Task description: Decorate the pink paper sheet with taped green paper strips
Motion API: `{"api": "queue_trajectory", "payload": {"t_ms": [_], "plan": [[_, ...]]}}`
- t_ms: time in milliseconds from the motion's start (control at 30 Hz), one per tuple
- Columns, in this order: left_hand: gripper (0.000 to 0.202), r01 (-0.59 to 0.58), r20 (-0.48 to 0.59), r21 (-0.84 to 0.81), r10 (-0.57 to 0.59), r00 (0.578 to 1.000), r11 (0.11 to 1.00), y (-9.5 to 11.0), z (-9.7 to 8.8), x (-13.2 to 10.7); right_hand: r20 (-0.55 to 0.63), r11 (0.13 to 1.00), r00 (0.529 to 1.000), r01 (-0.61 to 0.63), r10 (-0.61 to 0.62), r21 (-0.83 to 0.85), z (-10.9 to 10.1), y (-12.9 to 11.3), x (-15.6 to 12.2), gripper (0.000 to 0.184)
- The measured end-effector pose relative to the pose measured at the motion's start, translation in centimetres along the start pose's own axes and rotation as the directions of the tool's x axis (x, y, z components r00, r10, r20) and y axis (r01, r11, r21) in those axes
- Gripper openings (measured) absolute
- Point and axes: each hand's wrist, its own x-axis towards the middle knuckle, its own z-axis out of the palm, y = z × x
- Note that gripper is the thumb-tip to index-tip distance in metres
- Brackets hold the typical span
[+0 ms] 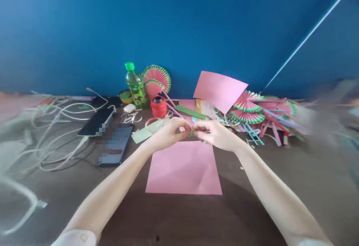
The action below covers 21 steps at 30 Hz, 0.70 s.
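Observation:
My left hand (169, 134) and my right hand (215, 134) meet fingertip to fingertip above the far edge of a pink sheet of paper (183, 169). Each is closed in a pinch. Between the fingertips a small green piece (192, 133) shows, mostly hidden by the fingers; its kind cannot be made out. The pink sheet lies flat on the dark table. Just beyond my hands lies a green paper strip (190, 112). A pale green paper piece (141, 135) is beside my left hand.
At the back stand a green-capped bottle (136, 89), a red spool (158, 107) and folded paper fans (157, 78). Another pink sheet (220, 89) leans over more fans (248, 111) and sticks (254, 134). Phones (119, 145) and tangled white cables (60, 141) lie at left.

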Motion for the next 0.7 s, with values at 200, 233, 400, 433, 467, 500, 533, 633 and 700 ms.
{"api": "queue_trajectory", "payload": {"t_ms": [200,233,400,433,467,500,533,633,700], "plan": [[0.009,0.012,-0.016,-0.001,-0.012,1.000,1.000,0.04,0.17,-0.03,-0.019,1.000,1.000,0.006,-0.006,0.001,0.33,-0.05,0.04,0.014],[0.009,0.013,-0.018,-0.002,-0.013,1.000,1.000,0.06,0.19,0.00,-0.019,1.000,1.000,0.008,-0.008,-0.003,0.32,-0.04,0.02,0.014],[0.010,0.003,-0.034,0.012,-0.003,0.999,1.000,0.00,0.34,0.08,-0.034,0.999,0.999,0.005,-0.006,-0.034,0.42,-0.15,-0.14,0.014],[0.010,0.001,-0.035,0.022,0.000,0.999,1.000,-0.04,0.37,0.06,-0.036,0.999,0.999,0.005,-0.006,-0.042,0.47,-0.18,-0.16,0.014],[0.010,-0.001,-0.036,0.033,0.002,0.999,0.999,-0.06,0.38,0.02,-0.036,0.999,0.999,0.005,-0.006,-0.050,0.53,-0.18,-0.17,0.014],[0.010,-0.002,-0.037,0.043,0.004,0.999,0.999,-0.05,0.39,-0.02,-0.035,0.998,0.999,0.005,-0.007,-0.059,0.58,-0.17,-0.17,0.015],[0.009,-0.004,-0.039,0.054,0.006,0.999,0.999,-0.01,0.40,-0.07,-0.035,0.998,0.999,0.006,-0.008,-0.067,0.62,-0.14,-0.15,0.015],[0.009,-0.002,-0.051,0.103,0.007,0.999,0.995,0.31,0.44,-0.22,-0.042,0.996,0.999,0.015,-0.019,-0.090,0.69,-0.03,-0.04,0.014],[0.009,-0.002,-0.062,0.148,0.011,0.998,0.989,0.58,0.48,-0.30,-0.044,0.995,0.999,0.025,-0.030,-0.092,0.69,-0.03,0.02,0.014]]}}
